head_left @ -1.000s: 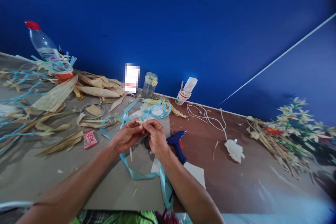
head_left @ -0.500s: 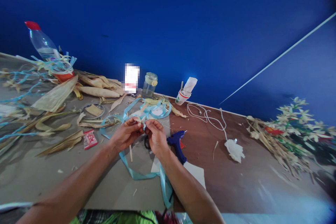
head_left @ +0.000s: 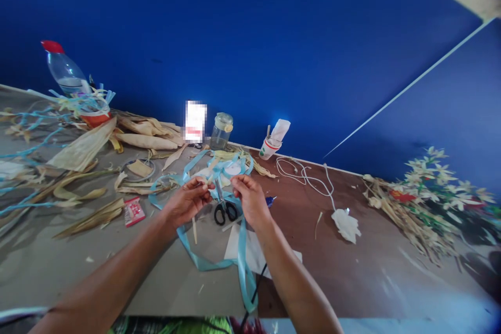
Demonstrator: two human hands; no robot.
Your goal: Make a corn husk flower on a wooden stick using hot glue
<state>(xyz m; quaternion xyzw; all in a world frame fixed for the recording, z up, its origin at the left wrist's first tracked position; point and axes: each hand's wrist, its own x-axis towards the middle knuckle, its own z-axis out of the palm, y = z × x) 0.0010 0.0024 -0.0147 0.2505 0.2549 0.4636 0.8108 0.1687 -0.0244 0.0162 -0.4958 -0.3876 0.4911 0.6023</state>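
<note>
My left hand (head_left: pixel 187 201) is closed in a pinch on a small pale husk piece (head_left: pixel 206 183) above the table. My right hand (head_left: pixel 250 199) hovers a little to the right of it with its fingers curled together; what they hold is too small to make out. Black-handled scissors (head_left: pixel 224 210) lie on the table between the two hands. A light blue ribbon (head_left: pixel 211 263) loops under both wrists and trails toward me. The blue glue gun (head_left: pixel 270 200) is mostly hidden behind my right hand. White paper (head_left: pixel 240 245) lies under my right forearm.
Dried husks (head_left: pixel 84 147) and a red packet (head_left: pixel 133 210) cover the left side. A red-capped bottle (head_left: pixel 64 70), glass jar (head_left: pixel 221 130) and paper cup (head_left: pixel 271 145) stand along the blue wall. A white cable (head_left: pixel 305 175), a white wad (head_left: pixel 346 224) and a flower bundle (head_left: pixel 426 198) lie right.
My hands have drawn apart: the right hand moved right and slightly up, uncovering the scissors and hiding most of the glue gun. The left hand stays closed on the husk piece.
</note>
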